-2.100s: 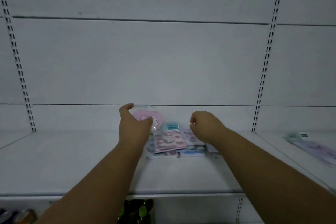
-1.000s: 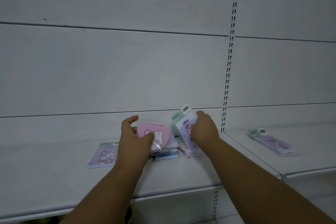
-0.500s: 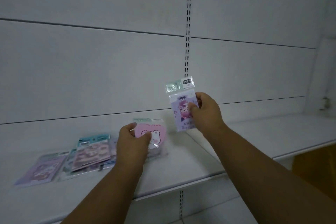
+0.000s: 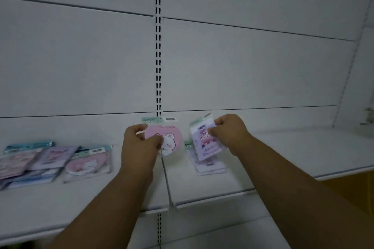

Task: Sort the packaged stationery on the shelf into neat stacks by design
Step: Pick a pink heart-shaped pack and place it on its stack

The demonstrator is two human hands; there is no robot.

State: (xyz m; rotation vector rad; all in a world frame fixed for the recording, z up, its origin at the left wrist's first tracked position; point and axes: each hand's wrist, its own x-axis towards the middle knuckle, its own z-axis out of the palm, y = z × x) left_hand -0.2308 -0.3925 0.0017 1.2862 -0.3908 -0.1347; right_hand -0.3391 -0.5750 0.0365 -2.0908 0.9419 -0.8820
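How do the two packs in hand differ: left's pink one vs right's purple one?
Shape: the pink pack holds a rounded, heart-like card; the purple pack is rectangular.
Art: the pink pack shows a white bear; the purple pack shows cartoon figures, too blurred to name.
Place: the left hand holds pink over the shelf seam; the right hand holds purple tilted above a matching purple stack.
Shared: clear wrappers, green headers.
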